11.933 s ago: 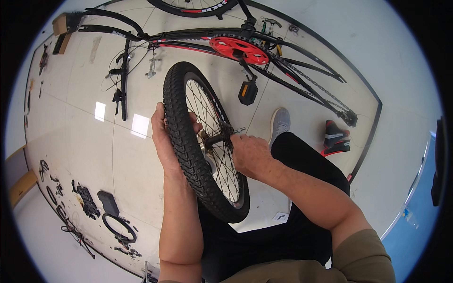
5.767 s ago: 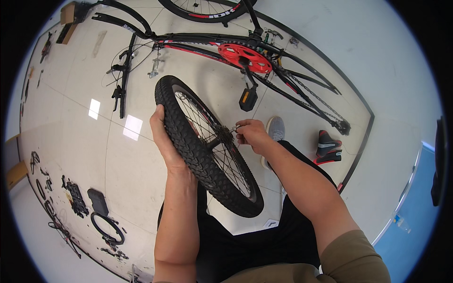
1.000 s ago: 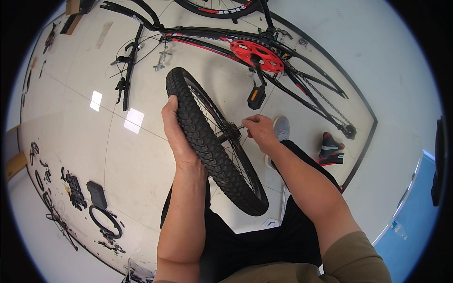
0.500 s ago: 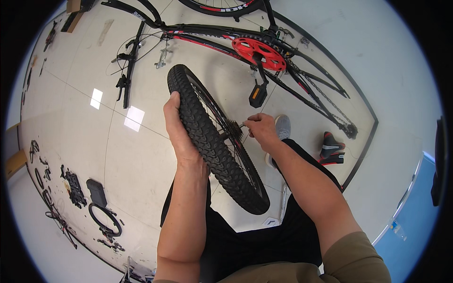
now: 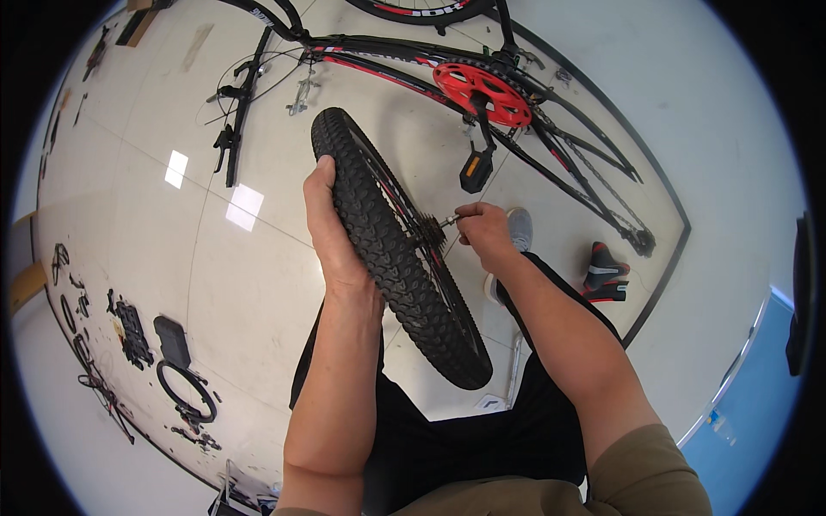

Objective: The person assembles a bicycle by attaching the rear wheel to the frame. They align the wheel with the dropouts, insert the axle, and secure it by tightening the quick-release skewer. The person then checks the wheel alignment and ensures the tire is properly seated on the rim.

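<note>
**Rear wheel off the bicycle frame**

We log the wheel tilted at the centre of the view, our left hand gripping its knobby tyre. Our right hand pinches a thin metal rod at the cassette. By our reading, tyre and cassette are on; the wheel is unmounted, well apart from the rear derailleur at right. How deep the rod sits, we cannot tell.

Wht lettering on bike frame, fork & bkgd rim.
</note>
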Demonstrator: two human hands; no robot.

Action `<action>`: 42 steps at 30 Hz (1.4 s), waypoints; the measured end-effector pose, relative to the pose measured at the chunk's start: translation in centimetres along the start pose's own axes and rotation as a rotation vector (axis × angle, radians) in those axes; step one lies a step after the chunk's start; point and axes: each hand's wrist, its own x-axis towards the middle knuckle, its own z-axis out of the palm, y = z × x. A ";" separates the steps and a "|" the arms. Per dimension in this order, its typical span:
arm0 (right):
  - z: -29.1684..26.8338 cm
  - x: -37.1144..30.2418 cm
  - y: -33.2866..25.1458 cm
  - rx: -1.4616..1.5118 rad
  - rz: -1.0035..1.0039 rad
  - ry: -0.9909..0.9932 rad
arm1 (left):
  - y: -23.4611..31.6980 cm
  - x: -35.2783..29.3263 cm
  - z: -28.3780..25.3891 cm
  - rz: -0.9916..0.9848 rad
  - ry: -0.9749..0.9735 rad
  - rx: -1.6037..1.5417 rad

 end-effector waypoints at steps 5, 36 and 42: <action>0.0 -0.5 -0.7 0.023 0.068 -0.031 | 0.1 0.1 -0.4 -0.002 -0.019 0.008; 0.1 -0.5 -0.6 0.011 0.073 -0.004 | -0.2 0.2 -0.1 0.001 0.022 0.015; 0.2 0.2 0.2 -0.149 -0.019 0.040 | -0.4 0.6 -0.5 -0.005 0.013 0.042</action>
